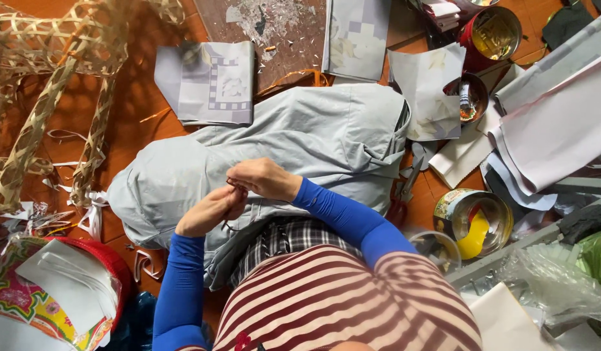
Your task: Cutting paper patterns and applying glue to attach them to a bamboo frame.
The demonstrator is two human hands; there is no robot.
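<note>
Two hands meeting at centre frame over a pale grey paper-covered form (pixel 300 149). Left hand (pixel 209 211) curled nearly shut, fingers folded inward around something small and dark; what is pinched too small to tell. Right hand (pixel 265 177) just above and touching the left, fingertips pressed together on the same small dark piece, possibly a thin wire or thread. Both forearms in bright blue sleeves (pixel 343 214), rising from a red-and-white striped top (pixel 333 305), with checked cloth (pixel 284 237) between the arms.

Grey form lying across the lap and floor, directly beneath and beyond the hands, creased and gathered at its right end. Past it, folded grey paper sheet with a square border pattern (pixel 213 81) and a second sheet (pixel 356 36) beside a board strewn with paper scraps (pixel 281 26). At left, woven bamboo-strip frame (pixel 50 84) on the orange floor (pixel 138 97). Lower left, red round tin holding white paper pieces (pixel 66 292). At right, stack of large pale sheets (pixel 554 130), red can (pixel 489 36), small dark bowl (pixel 469 97), open tin with yellow contents (pixel 476 224), and red-handled scissors (pixel 401 195) just beside the form's edge.
</note>
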